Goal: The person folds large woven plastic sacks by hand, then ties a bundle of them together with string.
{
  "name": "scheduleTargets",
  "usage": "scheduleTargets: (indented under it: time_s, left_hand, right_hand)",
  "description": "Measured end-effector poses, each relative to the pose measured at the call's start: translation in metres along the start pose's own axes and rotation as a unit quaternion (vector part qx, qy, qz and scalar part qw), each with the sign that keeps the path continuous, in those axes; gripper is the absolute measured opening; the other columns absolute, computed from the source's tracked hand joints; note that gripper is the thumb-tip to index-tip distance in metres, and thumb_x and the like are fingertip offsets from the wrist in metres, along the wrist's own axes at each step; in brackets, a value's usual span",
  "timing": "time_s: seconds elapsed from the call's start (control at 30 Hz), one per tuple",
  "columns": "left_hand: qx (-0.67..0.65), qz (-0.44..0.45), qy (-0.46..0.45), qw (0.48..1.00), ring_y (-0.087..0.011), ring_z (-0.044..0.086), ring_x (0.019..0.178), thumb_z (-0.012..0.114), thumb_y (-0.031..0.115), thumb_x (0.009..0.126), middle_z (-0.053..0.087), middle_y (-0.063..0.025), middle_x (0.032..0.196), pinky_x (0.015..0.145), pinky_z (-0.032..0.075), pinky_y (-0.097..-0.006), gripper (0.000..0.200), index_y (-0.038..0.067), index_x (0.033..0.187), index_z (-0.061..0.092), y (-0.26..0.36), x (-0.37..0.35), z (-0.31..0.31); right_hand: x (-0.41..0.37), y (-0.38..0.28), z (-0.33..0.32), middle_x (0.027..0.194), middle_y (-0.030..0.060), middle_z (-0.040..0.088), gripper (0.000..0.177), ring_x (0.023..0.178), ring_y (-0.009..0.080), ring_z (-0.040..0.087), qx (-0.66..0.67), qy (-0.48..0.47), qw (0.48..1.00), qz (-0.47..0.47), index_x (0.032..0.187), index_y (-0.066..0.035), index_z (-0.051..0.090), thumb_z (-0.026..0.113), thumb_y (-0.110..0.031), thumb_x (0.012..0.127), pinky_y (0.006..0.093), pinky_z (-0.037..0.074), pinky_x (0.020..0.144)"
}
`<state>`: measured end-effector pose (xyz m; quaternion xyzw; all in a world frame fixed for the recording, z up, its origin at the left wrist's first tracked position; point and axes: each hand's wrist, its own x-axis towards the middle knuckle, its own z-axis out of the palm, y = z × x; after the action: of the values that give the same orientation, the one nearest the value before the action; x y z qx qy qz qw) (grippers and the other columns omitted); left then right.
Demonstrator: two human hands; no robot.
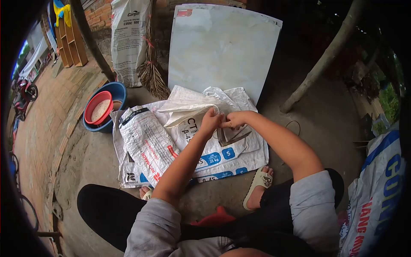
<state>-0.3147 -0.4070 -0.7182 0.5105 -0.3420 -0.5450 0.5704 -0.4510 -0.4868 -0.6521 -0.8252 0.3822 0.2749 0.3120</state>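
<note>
In the head view, the thing at hand, a crumpled white woven-plastic sack [188,106], is found near the middle, its loose layers raised in folds above a spread of flattened white sacks [147,141] printed in black, red and blue. The right edge of these folds is held by the left hand [211,121], whose fingers are curled closed on the material. The right hand [236,120] is brought close against the left, with its fingers bent inward; whether anything is gripped by them cannot be told, since the fingertips are partly hidden. Just below the 2 hands, a dark grey angular piece [233,138] is seen over the printed sacks (its nature cannot be made out).

The sacks are spread on bare ground, with a cream sandal [257,183] placed just beside their lower right corner. Behind them, a large white rectangular board [224,47] is stood on edge, tilted slightly back. To its left, a tall white sack with black lettering [128,47] and a dry straw broom [154,81] are set upright. A round red plastic bowl [88,112], partly filled with pale contents, is nested in a wider blue plastic basin [122,92]. At the far right, a white sack with large blue and red letters [376,188] is partly shown.
</note>
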Motion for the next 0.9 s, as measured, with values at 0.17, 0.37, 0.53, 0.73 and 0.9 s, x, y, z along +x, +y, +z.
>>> scheduleTargets:
  time_s: [0.17, 0.37, 0.53, 0.73, 0.9]
  left_hand:
    - [0.069, 0.073, -0.223, 0.97, -0.0104, 0.056, 0.096, 0.049, 0.028, 0.099, 0.061, -0.0037, 0.107, 0.085, 0.045, -0.0265, 0.03, 0.004, 0.116, 0.055, 0.129, -0.036, -0.016]
    - [0.32, 0.022, -0.206, 0.924, -0.0091, 0.053, 0.104, 0.048, 0.027, 0.1, 0.06, -0.0043, 0.113, 0.091, 0.042, -0.0268, 0.035, 0.0, 0.12, 0.056, 0.173, -0.117, -0.05]
    - [0.361, 0.022, -0.194, 0.912, -0.0112, 0.056, 0.087, 0.055, 0.03, 0.096, 0.061, -0.0032, 0.091, 0.079, 0.046, -0.028, 0.031, 0.002, 0.109, 0.061, 0.177, -0.093, -0.069]
    - [0.415, 0.114, -0.272, 0.86, -0.0197, 0.053, 0.109, 0.053, 0.038, 0.095, 0.06, -0.0118, 0.108, 0.096, 0.04, -0.0355, 0.04, 0.002, 0.11, 0.062, 0.184, -0.103, -0.076]
    - [0.302, 0.009, -0.229, 0.926, -0.0151, 0.05, 0.113, 0.049, 0.043, 0.097, 0.056, -0.0092, 0.12, 0.097, 0.039, -0.0308, 0.05, 0.004, 0.128, 0.052, 0.189, -0.102, -0.077]
  right_hand:
    - [-0.082, -0.054, -0.072, 0.079, 0.0138, 0.063, 0.078, 0.073, 0.0222, 0.064, 0.027, 0.172, 0.981, -0.091, 0.082, 0.002, 0.062, 0.057, -0.076, 0.073, 0.0342, 0.051, 0.067]
    - [-0.102, -0.107, -0.055, 0.095, 0.0093, 0.062, 0.064, 0.085, 0.0183, 0.065, 0.258, 0.037, 0.951, -0.167, 0.103, -0.003, 0.051, 0.067, -0.059, 0.078, 0.0307, 0.052, 0.074]
    - [-0.076, -0.108, -0.056, 0.099, 0.0065, 0.063, 0.044, 0.086, 0.0171, 0.065, 0.361, -0.014, 0.903, -0.231, 0.105, -0.008, 0.053, 0.067, -0.045, 0.084, 0.0304, 0.051, 0.078]
    - [-0.063, -0.091, -0.04, 0.095, 0.0017, 0.065, 0.018, 0.089, 0.0136, 0.065, 0.355, -0.014, 0.883, -0.305, 0.094, -0.01, 0.059, 0.06, -0.028, 0.091, 0.028, 0.047, 0.085]
    - [-0.076, -0.1, -0.034, 0.094, 0.0045, 0.065, 0.033, 0.087, 0.0151, 0.066, 0.366, 0.023, 0.903, -0.226, 0.099, -0.007, 0.06, 0.056, -0.039, 0.093, 0.03, 0.05, 0.081]
